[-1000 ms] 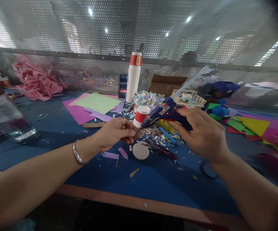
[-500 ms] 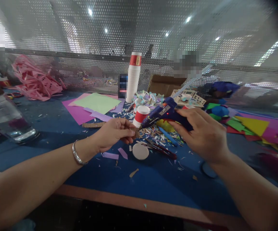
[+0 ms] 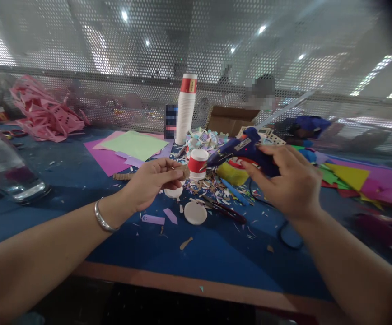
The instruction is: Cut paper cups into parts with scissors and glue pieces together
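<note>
- From my head camera, I see my left hand [image 3: 160, 180] at the centre of the frame, thumb and fingers pinching a small brown cardboard piece [image 3: 185, 172].
- My right hand [image 3: 284, 180], right of centre, is wrapped around the handle of a blue glue gun [image 3: 231, 151]; a translucent stick [image 3: 284, 108] slants from its back towards the upper right.
- The nozzle points left and down, apart from the cardboard piece. It overlaps the red-and-white cup [image 3: 198, 164] in my view; I can't tell whether they touch.
- Below the cup, near the frame's centre, a white disc [image 3: 195, 213] lies on the blue surface [image 3: 114, 253], with a dark-red-handled tool [image 3: 231, 213] just beside it.
- Paper scraps and a blue pen [image 3: 234, 192] lie right of centre, near a yellow item [image 3: 231, 175] beneath the glue gun.
- A tall cup stack [image 3: 185, 117] stands at upper centre, the light green sheet [image 3: 137, 145] to its left.
- Pink paper strips [image 3: 49, 110] are heaped at upper left, above a clear glass container [image 3: 13, 171] at the left edge.
</note>
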Motion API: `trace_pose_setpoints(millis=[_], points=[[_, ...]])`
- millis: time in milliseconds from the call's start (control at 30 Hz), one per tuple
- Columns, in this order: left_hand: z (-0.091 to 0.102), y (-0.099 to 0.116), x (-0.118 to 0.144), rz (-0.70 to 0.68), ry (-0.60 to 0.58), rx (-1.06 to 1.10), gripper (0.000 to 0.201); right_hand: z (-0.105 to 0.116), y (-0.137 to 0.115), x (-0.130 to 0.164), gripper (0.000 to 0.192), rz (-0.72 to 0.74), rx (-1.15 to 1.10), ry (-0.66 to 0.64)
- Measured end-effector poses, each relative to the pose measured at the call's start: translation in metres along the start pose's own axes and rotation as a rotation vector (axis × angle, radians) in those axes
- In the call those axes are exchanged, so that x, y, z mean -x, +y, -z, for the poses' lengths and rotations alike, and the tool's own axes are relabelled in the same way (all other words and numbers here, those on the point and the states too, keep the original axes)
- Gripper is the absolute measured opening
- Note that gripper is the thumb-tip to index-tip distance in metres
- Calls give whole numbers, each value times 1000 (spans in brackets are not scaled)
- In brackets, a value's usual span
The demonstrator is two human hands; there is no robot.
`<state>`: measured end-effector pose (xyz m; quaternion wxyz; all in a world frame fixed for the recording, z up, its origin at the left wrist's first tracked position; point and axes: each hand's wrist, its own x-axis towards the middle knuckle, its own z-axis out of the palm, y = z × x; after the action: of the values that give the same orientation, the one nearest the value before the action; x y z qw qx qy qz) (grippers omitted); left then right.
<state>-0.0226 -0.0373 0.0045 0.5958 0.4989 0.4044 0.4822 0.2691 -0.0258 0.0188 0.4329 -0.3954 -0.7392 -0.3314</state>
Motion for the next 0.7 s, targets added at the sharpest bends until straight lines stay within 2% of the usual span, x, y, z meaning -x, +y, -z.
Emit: trace_pose_setpoints(millis=[200,300,500,700], points=[[5,1,-3,-49,36,66,19,-6,53,1,34,-199,188,-92],[4,1,-1,-40,24,30,17,-7,70,2,36,-258,275,-138],[3,3,1,-30,5,-10,20,-10,79,6,40,-297,386,-220],[4,1,1,-28,-25,-33,22,-31,78,17,35,-212,317,-278]])
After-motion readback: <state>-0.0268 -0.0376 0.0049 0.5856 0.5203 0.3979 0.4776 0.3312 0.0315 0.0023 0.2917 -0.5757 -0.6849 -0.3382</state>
